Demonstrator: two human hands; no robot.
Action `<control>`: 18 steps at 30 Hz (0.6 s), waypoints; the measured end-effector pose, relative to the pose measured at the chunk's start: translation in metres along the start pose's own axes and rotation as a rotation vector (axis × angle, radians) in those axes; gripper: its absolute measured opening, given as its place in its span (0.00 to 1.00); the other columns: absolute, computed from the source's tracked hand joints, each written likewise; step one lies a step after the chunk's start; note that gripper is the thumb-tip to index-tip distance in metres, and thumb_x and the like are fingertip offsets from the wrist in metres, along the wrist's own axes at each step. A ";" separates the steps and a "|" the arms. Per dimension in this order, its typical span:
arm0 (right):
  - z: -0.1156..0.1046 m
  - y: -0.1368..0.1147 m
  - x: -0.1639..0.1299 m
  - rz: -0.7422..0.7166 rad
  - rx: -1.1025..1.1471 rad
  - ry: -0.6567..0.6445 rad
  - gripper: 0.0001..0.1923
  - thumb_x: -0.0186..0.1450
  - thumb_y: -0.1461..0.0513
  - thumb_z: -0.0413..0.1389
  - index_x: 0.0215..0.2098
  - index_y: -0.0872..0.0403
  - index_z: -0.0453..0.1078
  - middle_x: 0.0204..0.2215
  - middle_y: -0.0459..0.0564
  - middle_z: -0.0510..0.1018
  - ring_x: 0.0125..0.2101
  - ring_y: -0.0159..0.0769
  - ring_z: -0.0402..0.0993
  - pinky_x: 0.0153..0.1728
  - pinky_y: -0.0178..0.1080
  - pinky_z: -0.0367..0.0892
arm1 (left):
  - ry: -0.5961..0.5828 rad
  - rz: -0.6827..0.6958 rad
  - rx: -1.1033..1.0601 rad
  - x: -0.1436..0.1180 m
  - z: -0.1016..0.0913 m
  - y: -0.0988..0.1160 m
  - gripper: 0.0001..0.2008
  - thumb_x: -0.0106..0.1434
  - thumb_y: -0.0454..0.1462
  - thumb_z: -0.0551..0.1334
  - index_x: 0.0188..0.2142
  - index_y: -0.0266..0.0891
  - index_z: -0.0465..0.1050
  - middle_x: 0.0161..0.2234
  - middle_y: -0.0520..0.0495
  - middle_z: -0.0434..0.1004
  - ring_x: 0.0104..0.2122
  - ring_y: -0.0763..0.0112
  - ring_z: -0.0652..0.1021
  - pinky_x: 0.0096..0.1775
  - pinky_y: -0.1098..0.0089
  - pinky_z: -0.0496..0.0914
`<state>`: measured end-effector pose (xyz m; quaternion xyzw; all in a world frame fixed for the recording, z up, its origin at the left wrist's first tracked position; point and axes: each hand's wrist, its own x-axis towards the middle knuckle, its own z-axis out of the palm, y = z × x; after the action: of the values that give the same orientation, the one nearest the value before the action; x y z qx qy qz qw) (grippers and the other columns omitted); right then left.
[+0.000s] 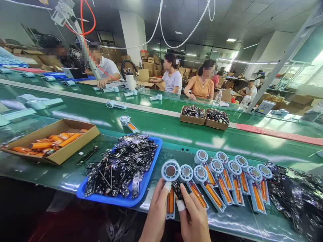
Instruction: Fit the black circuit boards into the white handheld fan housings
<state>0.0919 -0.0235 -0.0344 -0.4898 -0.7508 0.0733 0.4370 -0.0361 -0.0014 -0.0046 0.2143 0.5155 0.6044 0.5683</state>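
Down at the near edge of the counter (227, 222), I have both hands on one fan shell (170, 174). My left hand (155, 215) comes up from below with its taped fingertip against the handle, just under the round head. My right hand (194, 218) sits beside it, thumb and taped forefinger pinched on a small black board (177, 189) laid over the upper part of the handle. So the two hands are close together, both closed on that one piece; an orange battery (171, 201) shows in the handle between them.

To the right of it lies a row of like shells (227, 181), heads far, handles near, each with an orange cell and red wires, overlapping one another. Farther right is a loose heap of black parts (297, 191).

To the left, just beside my left hand, a blue tray (151, 168) is heaped with black boards. Left again, an open carton (73, 143) holds orange batteries, with a black strip (87, 155) lying between carton and tray.

Beyond runs the green belt (161, 124), carrying one shell (128, 123) and, farther right, two small boxes (204, 117) of dark parts. Across the belt several people sit at the far counter, one with a hand (102, 83) on it.
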 end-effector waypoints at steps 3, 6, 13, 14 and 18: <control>0.003 -0.004 0.005 0.042 -0.074 0.027 0.27 0.75 0.63 0.45 0.71 0.48 0.56 0.37 0.55 0.79 0.33 0.40 0.80 0.33 0.36 0.77 | -0.067 -0.079 -0.104 -0.002 0.002 -0.003 0.27 0.62 0.52 0.64 0.56 0.43 0.73 0.58 0.41 0.77 0.62 0.49 0.71 0.61 0.53 0.67; 0.009 -0.010 0.011 0.004 -0.182 0.009 0.29 0.74 0.64 0.44 0.72 0.51 0.52 0.33 0.53 0.78 0.25 0.39 0.78 0.24 0.35 0.74 | -0.028 -0.042 0.016 -0.005 0.004 -0.011 0.30 0.64 0.52 0.62 0.63 0.45 0.65 0.68 0.42 0.65 0.69 0.52 0.61 0.67 0.53 0.56; 0.017 -0.014 0.014 -0.078 -0.466 -0.139 0.35 0.67 0.70 0.46 0.72 0.56 0.51 0.25 0.48 0.75 0.13 0.35 0.71 0.12 0.33 0.60 | -0.006 0.062 0.223 -0.005 0.001 -0.018 0.32 0.67 0.51 0.60 0.66 0.44 0.59 0.71 0.42 0.58 0.71 0.56 0.53 0.69 0.58 0.54; 0.016 -0.014 0.014 -0.072 -0.486 -0.154 0.36 0.66 0.69 0.48 0.72 0.56 0.51 0.24 0.47 0.75 0.13 0.36 0.71 0.13 0.34 0.61 | -0.034 0.046 0.229 -0.003 -0.001 -0.017 0.31 0.67 0.51 0.60 0.66 0.44 0.60 0.70 0.42 0.58 0.71 0.56 0.54 0.68 0.58 0.54; 0.013 -0.014 0.019 -0.094 -0.507 -0.202 0.39 0.64 0.67 0.52 0.72 0.57 0.50 0.27 0.50 0.78 0.19 0.40 0.76 0.17 0.35 0.67 | 0.009 0.008 0.233 0.007 -0.010 -0.015 0.28 0.65 0.49 0.62 0.61 0.43 0.65 0.69 0.40 0.61 0.70 0.55 0.57 0.69 0.54 0.51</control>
<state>0.0703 -0.0111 -0.0231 -0.5384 -0.8068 -0.0889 0.2264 -0.0391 -0.0017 -0.0234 0.2781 0.5839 0.5437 0.5349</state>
